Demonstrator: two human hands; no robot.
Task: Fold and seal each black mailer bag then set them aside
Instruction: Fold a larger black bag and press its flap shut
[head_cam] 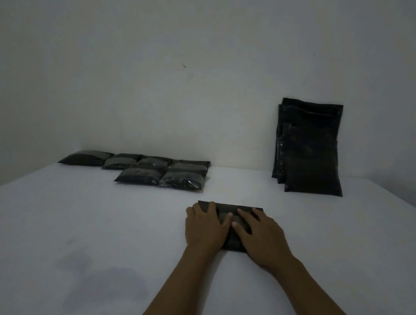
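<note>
Now both hands were down on the bag point(230, 208) in the middle of the table point(52, 221). The left hand point(204, 226) lay flat across its left half, fingers straight and pressing, gripping nothing. The right hand point(260, 236) pressed the right half the same way, fingers spread and flat. The bag was already doubled over into a short, thick packet, so I judged this to be the sealing step: smoothing the flap so it would stick. Whether the flap had caught, I could not tell; the hands hid it.

The next move, as I read it, called for a lift and a carry out to the far left, where the sealed bags point(162, 172) lay in rows close to the wall point(158, 81). An open spot beside the front row looked the likely landing place. After that, a fresh one would have to come from the stack point(309, 149) leaning upright against the wall at the far right.

The table wore a pale cloth, faintly shadowed near its front edge. The wall was bare and white, the light dim.
</note>
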